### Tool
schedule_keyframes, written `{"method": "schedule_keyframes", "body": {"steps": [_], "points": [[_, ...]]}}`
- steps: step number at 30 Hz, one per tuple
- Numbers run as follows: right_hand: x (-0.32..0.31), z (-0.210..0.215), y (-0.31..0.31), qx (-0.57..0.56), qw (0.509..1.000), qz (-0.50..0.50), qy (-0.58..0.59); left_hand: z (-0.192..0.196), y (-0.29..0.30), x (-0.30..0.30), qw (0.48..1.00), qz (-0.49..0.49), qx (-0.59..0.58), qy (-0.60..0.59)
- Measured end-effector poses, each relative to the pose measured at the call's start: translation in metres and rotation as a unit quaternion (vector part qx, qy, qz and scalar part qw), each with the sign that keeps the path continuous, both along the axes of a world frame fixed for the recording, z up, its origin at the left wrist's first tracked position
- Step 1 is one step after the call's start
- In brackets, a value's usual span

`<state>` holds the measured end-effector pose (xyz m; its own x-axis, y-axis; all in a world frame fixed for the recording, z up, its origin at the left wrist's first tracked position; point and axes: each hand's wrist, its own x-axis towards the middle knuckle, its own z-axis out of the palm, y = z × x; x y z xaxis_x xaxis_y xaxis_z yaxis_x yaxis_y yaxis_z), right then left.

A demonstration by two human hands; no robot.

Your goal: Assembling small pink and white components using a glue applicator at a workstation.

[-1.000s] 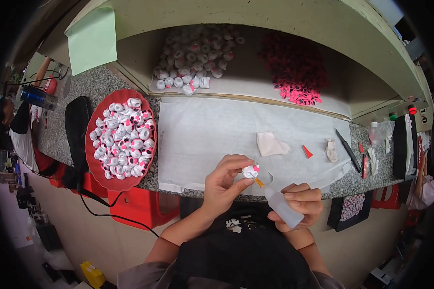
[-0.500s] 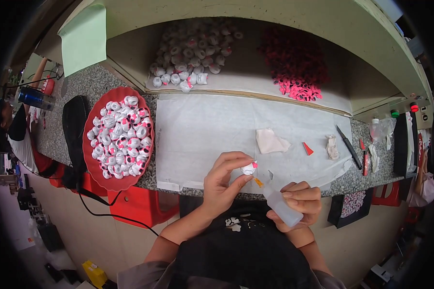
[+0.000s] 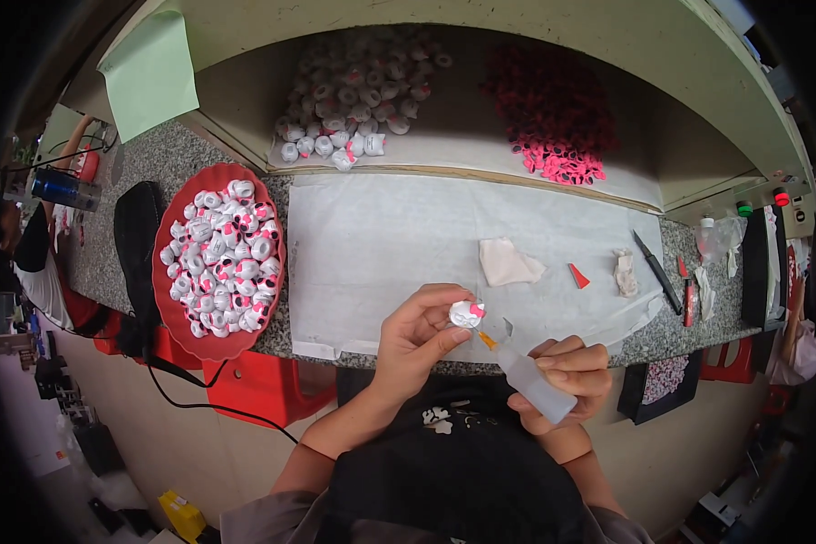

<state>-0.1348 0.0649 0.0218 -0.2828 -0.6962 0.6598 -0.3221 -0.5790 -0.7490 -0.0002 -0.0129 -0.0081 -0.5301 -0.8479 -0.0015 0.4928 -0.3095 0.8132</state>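
Note:
Between the thumb and fingers of my left hand is a small white figurine head with a pink piece on its side. My right hand grips a translucent squeeze bottle with an orange needle tip. The bottle leans to the upper left, and its tip points at the underside of the head. Whether the needle touches the head is too small to tell. Both hands are above the near edge of the paper-covered bench.
A red scalloped dish of white and pink pieces stands left. White heads and pink parts are heaped on the shelf behind. A folded cloth, a red cap and a black-handled knife lie to the right.
The head in my left hand has turned, showing more of its white face and pink piece. The bottle has shifted slightly right and down. My view has moved a little.

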Motion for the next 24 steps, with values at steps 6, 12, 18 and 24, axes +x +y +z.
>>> {"method": "schedule_keyframes", "body": {"steps": [6,12,18,24], "points": [[-0.001,-0.001,0.000,0.000,1.000,0.004,0.004,-0.001,0.000,0.001,1.000,0.002,-0.001,-0.004],[-0.003,-0.001,0.000,0.008,1.000,0.008,0.007,-0.002,-0.002,0.000,1.000,-0.018,-0.016,0.012],[-0.005,-0.001,-0.001,0.012,0.999,-0.029,-0.006,0.000,-0.003,-0.001,0.999,-0.011,0.031,0.002],[-0.053,0.010,-0.029,0.124,0.989,-0.080,-0.027,-0.001,-0.023,0.009,0.996,0.084,0.030,0.008]]}}
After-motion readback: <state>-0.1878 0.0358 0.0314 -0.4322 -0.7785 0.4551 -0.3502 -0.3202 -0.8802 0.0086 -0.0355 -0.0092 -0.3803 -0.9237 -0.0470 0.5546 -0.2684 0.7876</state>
